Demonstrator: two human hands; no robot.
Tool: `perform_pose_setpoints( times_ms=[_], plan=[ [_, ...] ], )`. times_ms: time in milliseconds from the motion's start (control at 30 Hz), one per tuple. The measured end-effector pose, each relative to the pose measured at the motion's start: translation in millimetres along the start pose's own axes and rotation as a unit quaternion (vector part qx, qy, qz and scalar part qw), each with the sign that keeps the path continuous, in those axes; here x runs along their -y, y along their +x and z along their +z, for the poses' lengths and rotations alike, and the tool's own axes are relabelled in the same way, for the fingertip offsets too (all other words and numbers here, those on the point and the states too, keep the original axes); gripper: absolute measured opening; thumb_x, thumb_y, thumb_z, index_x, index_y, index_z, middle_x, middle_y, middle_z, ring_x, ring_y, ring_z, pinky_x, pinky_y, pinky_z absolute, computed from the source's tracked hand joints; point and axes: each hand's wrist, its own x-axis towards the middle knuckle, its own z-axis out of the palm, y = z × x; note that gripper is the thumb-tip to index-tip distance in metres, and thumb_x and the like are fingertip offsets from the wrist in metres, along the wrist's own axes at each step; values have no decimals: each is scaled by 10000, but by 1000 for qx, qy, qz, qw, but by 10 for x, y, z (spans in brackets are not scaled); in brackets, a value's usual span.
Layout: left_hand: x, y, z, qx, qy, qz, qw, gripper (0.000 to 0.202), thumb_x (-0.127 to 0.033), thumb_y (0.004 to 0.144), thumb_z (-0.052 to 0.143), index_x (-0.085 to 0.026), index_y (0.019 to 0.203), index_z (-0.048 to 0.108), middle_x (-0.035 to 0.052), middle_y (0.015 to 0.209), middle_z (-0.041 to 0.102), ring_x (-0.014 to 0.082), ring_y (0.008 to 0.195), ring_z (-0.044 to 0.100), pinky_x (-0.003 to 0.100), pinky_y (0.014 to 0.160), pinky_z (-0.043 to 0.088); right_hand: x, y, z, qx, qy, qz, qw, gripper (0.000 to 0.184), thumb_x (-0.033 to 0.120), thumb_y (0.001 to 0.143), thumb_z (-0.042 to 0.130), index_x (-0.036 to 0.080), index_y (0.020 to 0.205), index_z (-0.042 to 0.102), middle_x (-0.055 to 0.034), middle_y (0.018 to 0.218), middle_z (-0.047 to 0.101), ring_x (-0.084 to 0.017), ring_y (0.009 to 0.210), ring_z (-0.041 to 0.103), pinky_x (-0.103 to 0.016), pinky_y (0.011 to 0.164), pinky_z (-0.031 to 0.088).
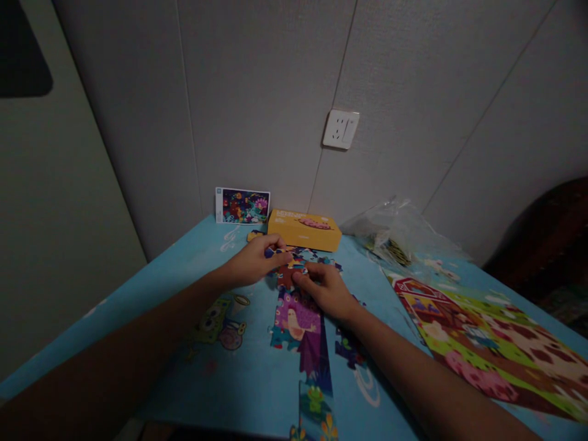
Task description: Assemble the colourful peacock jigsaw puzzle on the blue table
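A partly joined jigsaw puzzle (294, 321) runs in a strip down the blue table, with a pale bird on purple and a green frog in its picture. At its far end my left hand (252, 262) pinches a small colourful puzzle piece between thumb and fingers. Close to it on the right, my right hand (329, 289) has thumb and fingers closed on a reddish-brown puzzle piece (287, 275). Whether that piece is joined to the strip I cannot tell. More dark puzzle pieces (346, 349) lie beside my right forearm, which partly hides them.
Behind my hands stands a yellow box (303, 231), with a picture card (243, 206) leaning against the wall to its left. A clear plastic bag (404, 236) with pieces inside lies at the back right. A farm puzzle (487, 343) covers the right of the table (174, 257).
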Motion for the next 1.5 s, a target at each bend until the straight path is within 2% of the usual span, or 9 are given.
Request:
perform_pose_setpoints(
  times_ms=[167, 233, 400, 533, 900, 1133, 1267, 1400, 1500],
  plan=[
    [59, 43, 8, -164, -25, 80, 983, 185, -331, 799, 589, -162, 750, 529, -7, 713, 528, 125, 673, 513, 235, 612, 414, 21, -1, 7, -19, 17, 35, 999, 360, 462, 838, 511, 160, 644, 524, 30, 517, 472, -80, 453, 372, -214, 433, 244],
    [60, 41, 11, -185, -59, 134, 972, 183, -323, 802, 607, -167, 747, 528, 12, 765, 546, 144, 745, 539, 264, 687, 444, 13, 3, 12, -13, 39, 68, 997, 374, 484, 825, 523, 165, 629, 517, 29, 489, 486, -78, 411, 367, -213, 407, 236],
    [79, -42, 120, -34, 33, 208, 977, 127, -271, 762, 700, -164, 728, 642, 81, 1085, 562, 215, 1074, 525, 364, 963, 385, -48, 41, 31, 36, 174, 54, 983, 511, 582, 831, 473, 147, 577, 563, 4, 465, 512, -80, 414, 396, -217, 437, 282],
    [136, -91, 201, 69, 72, 216, 971, 55, -240, 783, 686, -203, 783, 726, 79, 1236, 497, 225, 1191, 465, 343, 1002, 379, -74, 64, 46, 39, 252, 48, 966, 461, 563, 798, 541, 146, 601, 567, 6, 503, 534, -78, 439, 415, -217, 463, 304],
    [175, -16, 139, 42, 80, 240, 967, 115, -191, 842, 604, -172, 860, 716, 84, 1101, 600, 188, 1046, 561, 334, 944, 433, -39, 45, 42, 54, 257, 45, 964, 242, 354, 718, 660, 167, 821, 546, 21, 638, 574, -72, 458, 417, -207, 446, 298],
    [252, -6, 102, 77, 159, 177, 968, 172, -177, 835, 576, -210, 928, 716, 90, 1235, 534, 226, 1153, 506, 385, 1003, 400, -75, 37, 77, 4, 97, 13, 995, 325, 286, 739, 656, 160, 1029, 585, 54, 619, 473, -84, 537, 414, -209, 512, 327],
    [280, 11, 77, 112, 203, 168, 958, 232, -130, 815, 568, -227, 981, 698, 68, 1105, 609, 203, 1055, 561, 344, 935, 436, -90, 49, 33, -27, 62, 20, 998, 295, 325, 779, 616, 155, 1019, 583, 56, 590, 473, -92, 516, 425, -216, 503, 327],
    [298, 54, -51, -12, 268, 169, 948, 295, -110, 855, 460, -191, 1038, 677, 74, 1001, 653, 202, 965, 577, 338, 884, 445, -125, 55, 11, -58, 58, 15, 996, 244, 313, 812, 575, 152, 995, 595, 58, 583, 441, -88, 512, 406, -214, 501, 314],
    [324, 69, -180, -117, 365, 87, 920, 347, -111, 867, 394, -153, 1072, 670, 111, 1047, 636, 235, 1007, 555, 356, 911, 425, -151, 52, 15, -59, 35, 9, 998, 216, 297, 824, 554, 156, 977, 611, 52, 584, 457, -86, 511, 412, -213, 499, 306]
  ],
)
